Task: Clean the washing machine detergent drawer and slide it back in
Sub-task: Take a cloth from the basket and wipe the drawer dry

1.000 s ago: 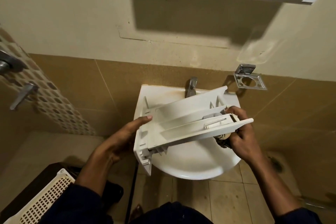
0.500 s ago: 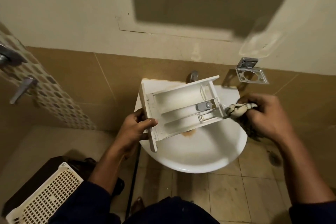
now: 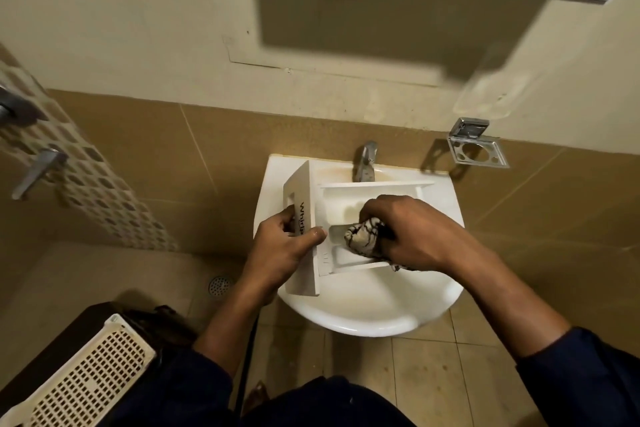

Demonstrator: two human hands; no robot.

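Over the sink (image 3: pixel 363 308), the detergent drawer (image 3: pixel 374 185) is held open side up. The left hand (image 3: pixel 280 250) is clamped round its front panel, thumb hooked over the edge, and the right hand (image 3: pixel 412 236) grasps a bunched cloth (image 3: pixel 362 239) pressed into a compartment. Looks like light, stiff plastic, probably slick when wet, so that panel is the sensible hold; go gently on the thin dividers

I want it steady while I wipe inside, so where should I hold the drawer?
Hold the drawer by its front panel, coming from the left, as the left hand does: fingers in the handle recess, thumb over the edge. The panel stands upright at the left end, clear of where the right hand presses the cloth.
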